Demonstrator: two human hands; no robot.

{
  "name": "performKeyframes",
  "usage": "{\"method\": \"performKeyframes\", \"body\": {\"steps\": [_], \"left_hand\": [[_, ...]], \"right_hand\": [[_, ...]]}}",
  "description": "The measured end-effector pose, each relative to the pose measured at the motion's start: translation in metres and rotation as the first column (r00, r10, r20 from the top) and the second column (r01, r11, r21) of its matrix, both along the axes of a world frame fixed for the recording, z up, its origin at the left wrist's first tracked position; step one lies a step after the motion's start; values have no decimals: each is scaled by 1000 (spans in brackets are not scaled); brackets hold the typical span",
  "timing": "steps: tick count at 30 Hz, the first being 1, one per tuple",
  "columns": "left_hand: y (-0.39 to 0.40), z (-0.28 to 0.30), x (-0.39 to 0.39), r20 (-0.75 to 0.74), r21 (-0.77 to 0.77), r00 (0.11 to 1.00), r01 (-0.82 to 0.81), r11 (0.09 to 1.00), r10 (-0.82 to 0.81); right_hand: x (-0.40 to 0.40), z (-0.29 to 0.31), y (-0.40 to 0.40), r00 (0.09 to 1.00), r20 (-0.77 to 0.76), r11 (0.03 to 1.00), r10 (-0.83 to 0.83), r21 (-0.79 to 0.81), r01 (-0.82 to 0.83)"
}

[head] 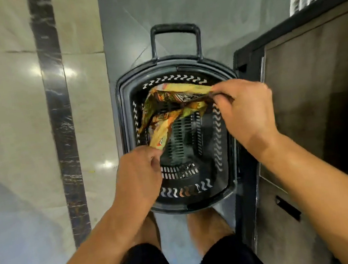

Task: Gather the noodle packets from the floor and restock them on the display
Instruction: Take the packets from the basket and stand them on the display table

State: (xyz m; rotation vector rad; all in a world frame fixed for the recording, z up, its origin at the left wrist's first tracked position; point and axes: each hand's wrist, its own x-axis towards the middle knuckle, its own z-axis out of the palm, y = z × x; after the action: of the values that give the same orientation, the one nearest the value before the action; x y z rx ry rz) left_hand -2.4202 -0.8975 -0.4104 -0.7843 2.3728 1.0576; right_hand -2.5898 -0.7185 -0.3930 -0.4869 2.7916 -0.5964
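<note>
Noodle packets point(166, 113) over black basket point(221, 152)

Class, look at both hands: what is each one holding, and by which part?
Each hand pinches yellow noodle packets by an end: left hand the near end, right hand the far end, above the basket.

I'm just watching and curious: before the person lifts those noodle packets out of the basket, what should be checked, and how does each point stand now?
1. Right hand pinching the upper yellow noodle packet at its end: ok.
2. Left hand pinching the lower noodle packet at its corner: ok.
3. Packets free of the black basket walls: ok, they hang over the open middle.
4. More packets left under them: cannot tell, the packets hide part of the basket floor.
5. Basket handle out of the way: ok, at the far end.
6. Display in reach: cannot tell; only a dark cabinet shows at right.
</note>
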Motion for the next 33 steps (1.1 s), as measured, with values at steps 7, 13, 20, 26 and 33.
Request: {"method": "performKeyframes", "body": {"steps": [7,13,20,26,33], "left_hand": [[-34,160,-43,-216,-150,916,310,939,-338],[-30,306,-63,-371,-245,736,510,824,-566],[-13,457,-81,-533,-394,449,618,680,-717],[38,579,-91,-590,-588,69,645,487,-804],[117,670,-66,-718,-562,-146,698,444,-680]], "right_hand": [[45,169,29,969,-103,969,-222,-131,208],[77,329,73,897,-270,931,-349,-208,300],[140,494,120,701,-453,829,-551,-394,397],[225,590,160,430,-604,734,-671,-462,497],[332,646,190,163,-691,609,-704,-469,640]]}}
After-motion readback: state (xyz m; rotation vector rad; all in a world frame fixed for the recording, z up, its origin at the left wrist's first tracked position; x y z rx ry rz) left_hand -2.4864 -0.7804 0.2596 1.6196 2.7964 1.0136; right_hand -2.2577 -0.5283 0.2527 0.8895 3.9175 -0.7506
